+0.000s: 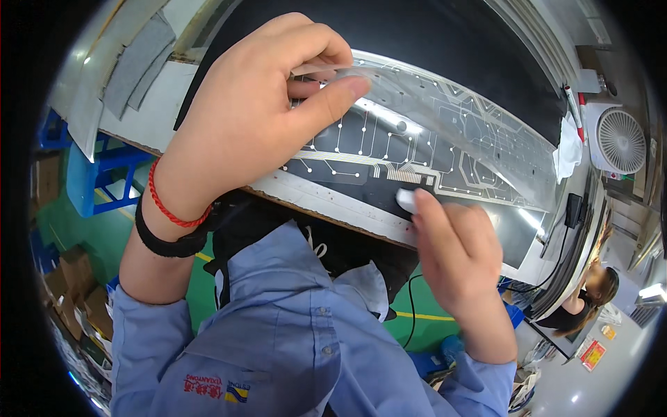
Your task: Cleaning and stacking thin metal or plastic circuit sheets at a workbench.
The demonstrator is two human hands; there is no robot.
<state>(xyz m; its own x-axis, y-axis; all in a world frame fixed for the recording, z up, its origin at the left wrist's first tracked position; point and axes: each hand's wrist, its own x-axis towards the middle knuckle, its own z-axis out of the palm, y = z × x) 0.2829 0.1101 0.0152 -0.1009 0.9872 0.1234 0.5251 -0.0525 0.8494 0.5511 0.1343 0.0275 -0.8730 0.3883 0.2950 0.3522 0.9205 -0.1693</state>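
A clear plastic film (479, 128) with fine silver circuit lines and dots is bent up over the work table. My left hand (257, 104) pinches its near-left edge between thumb and fingers, holding that side raised. Beneath it lies another circuit sheet (340, 142), flat, with a striped contact strip along its near edge. Lower right, my right hand (462, 254) is closed on a small white piece (406, 201), which sits just in front of the contact strip. What the white piece is, and whether it touches the surface, I cannot tell.
A black mat (451, 35) covers the table's far side. Right of it are a white fan (620, 141), markers (574, 105), a crumpled white cloth (567, 149) and a cable. Grey cloths (142, 62) lie far left, above a blue stool (87, 184). Another person (587, 299) is far right.
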